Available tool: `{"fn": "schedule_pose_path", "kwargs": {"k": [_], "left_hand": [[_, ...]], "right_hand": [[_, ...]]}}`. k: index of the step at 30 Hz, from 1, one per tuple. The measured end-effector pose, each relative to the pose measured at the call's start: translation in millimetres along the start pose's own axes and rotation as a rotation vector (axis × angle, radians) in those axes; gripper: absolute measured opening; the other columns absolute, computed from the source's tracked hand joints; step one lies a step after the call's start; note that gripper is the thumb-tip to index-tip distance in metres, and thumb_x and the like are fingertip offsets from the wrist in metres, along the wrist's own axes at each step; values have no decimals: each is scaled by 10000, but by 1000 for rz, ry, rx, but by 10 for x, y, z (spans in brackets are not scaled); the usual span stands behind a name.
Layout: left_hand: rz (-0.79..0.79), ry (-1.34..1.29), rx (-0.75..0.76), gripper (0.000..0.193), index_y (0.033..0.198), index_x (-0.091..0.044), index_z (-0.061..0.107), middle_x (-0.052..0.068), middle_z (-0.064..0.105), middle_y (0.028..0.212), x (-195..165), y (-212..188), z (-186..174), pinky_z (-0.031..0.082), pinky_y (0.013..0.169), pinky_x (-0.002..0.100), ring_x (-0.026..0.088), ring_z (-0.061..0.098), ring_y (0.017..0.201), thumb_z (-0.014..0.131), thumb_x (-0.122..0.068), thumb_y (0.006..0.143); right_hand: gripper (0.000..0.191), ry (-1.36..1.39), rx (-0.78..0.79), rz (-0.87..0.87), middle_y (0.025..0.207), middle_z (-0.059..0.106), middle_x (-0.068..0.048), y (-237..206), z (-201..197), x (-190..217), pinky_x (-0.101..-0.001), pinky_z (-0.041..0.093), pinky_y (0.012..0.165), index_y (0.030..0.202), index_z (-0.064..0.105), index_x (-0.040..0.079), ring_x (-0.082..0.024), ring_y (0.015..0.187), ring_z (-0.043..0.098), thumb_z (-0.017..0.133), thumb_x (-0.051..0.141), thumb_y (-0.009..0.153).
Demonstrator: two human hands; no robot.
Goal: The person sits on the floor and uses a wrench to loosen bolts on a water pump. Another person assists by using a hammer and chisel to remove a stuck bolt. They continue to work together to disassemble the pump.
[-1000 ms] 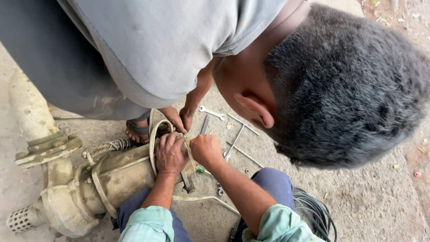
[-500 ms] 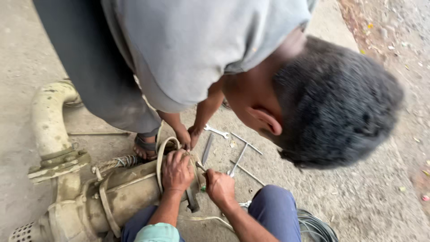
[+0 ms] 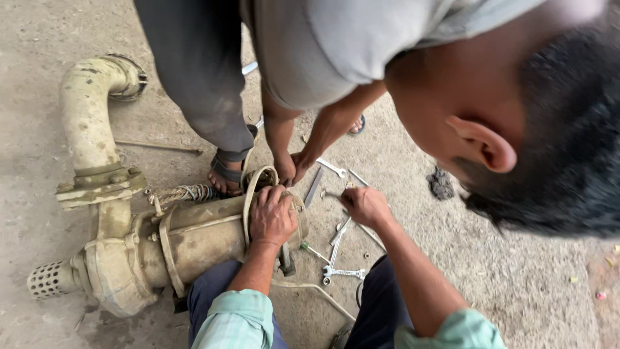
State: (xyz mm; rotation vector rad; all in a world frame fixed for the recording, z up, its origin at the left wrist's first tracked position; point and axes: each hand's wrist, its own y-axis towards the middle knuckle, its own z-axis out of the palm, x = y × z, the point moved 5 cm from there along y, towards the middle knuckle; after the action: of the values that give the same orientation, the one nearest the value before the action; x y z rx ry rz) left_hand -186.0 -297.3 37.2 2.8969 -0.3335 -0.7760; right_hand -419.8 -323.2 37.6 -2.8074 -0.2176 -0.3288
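Concrete floor: left hand [image 3: 272, 216] grips pump [image 3: 187, 239]; right hand [image 3: 365, 205] clenched, perhaps around a tool.

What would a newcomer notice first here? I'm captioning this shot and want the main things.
A grimy cylindrical pump with a curved pipe lies at left on the concrete ground. The left hand rests on its end; the right hand hovers over scattered spanners. A co-worker's head fills the upper right.
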Motion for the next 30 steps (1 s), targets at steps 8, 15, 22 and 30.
{"fn": "schedule_pose_path", "kwargs": {"k": [8,15,22,30], "left_hand": [[-20,13,67,329,1077,-118,769,63,603,1315,32,-15,52,392,1093,525,315,495,1282,714,-201,763],[-20,69,123,315,1084,-135,760,50,580,1316,-1,12,26,381,1102,519,295,473,1291,736,-222,782],[-6,60,95,295,1051,-151,762,40,585,1261,-39,15,-47,382,1117,517,283,481,1278,740,-219,764],[-16,43,74,275,1034,-147,764,50,602,1315,-43,18,-33,414,1041,526,311,505,1267,689,-196,773]], "right_hand": [[536,-159,326,117,637,639,-51,153,15,629,-359,508,500,818,750,133,-190,530,607,617,635,947],[462,-318,426,43,687,642,-41,420,-60,840,-298,516,530,864,733,111,-144,620,639,659,561,938],[171,-554,324,-123,683,648,-35,314,132,1154,-319,486,506,890,746,152,-140,596,629,622,232,978],[323,-86,-133,18,640,651,-94,-385,404,911,-439,490,521,821,636,96,-273,575,640,589,331,1038]]}}
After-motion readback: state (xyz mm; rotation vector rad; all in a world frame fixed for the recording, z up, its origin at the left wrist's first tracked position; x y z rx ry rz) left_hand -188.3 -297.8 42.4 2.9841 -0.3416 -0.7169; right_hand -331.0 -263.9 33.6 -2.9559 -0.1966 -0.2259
